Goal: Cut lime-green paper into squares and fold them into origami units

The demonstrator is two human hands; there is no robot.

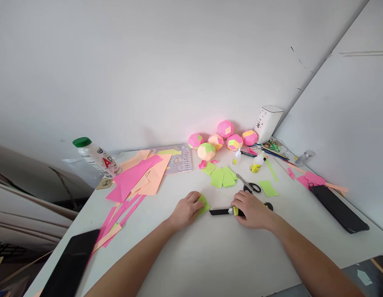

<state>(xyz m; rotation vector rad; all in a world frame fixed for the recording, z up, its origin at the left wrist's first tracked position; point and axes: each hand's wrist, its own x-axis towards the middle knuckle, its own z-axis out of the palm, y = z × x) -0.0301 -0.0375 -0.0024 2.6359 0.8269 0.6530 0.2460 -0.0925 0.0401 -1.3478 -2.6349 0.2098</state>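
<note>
- A small lime-green paper piece (204, 204) is on the white tabletop (210, 260), in front of the person and just left of a blade tip.
- The left hand (185, 209) has its fingers closed over the left part of this paper, holding it; whether they pinch it or press it down, I cannot tell.
- The right hand (250, 208) is wrapped around a black-and-yellow utility knife (221, 212), its dark blade pointing left toward the paper.
- Beyond the right hand lie black-handled metal scissors (256, 187), with a lone lime-green paper rectangle (268, 188) to their right.
- A spread of overlapping lime-green paper pieces (222, 177) sits left of the scissors.
- Farther back stand two small white plastic bottles with yellow labels (256, 164).
- Near the wall, six faceted multicoloured paper balls (226, 128) sit clustered.
- To the left, pink and peach paper sheets (132, 177) partly cover a pastel-patterned notebook (180, 161).
- At the right side lies a long black pouch (338, 207).
</note>
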